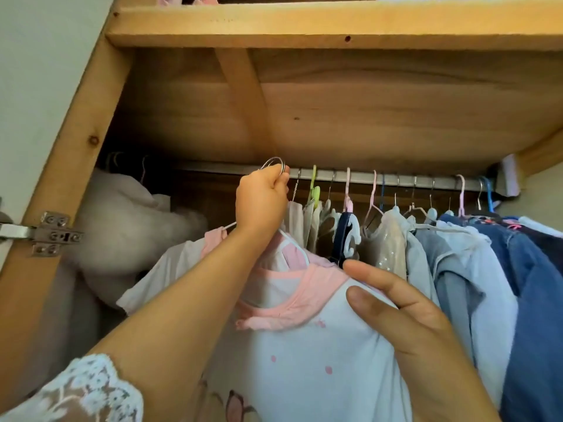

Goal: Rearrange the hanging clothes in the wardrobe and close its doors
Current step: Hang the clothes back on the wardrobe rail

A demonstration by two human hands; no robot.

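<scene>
the wooden wardrobe (pixel 189 117) fills the view, its shelf overhead and a steel hinge (pixel 45 234) on the left post; no door shows here. under the shelf runs the metal rail (pixel 396 180), crowded toward the right with hangers carrying pale tops and denim jackets (pixel 524 269). at the left end a bulky cream bundle (pixel 128 220) sits inside. in front hangs a white dress with pink collar (pixel 304 330), between the bundle and the packed row. the left hand (pixel 262 202) has its grip curled round the dress's wire hanger hook (pixel 275 162), held right at the rail; whether the hook sits over the rail, i cannot tell. the right hand (pixel 405 312) lies with relaxed fingers against the dress's shoulder, pinching nothing. the risk, to my eye: released early, the hook could miss the rail and drop the dress, or the shoulder could slide off the thin hanger.
</scene>
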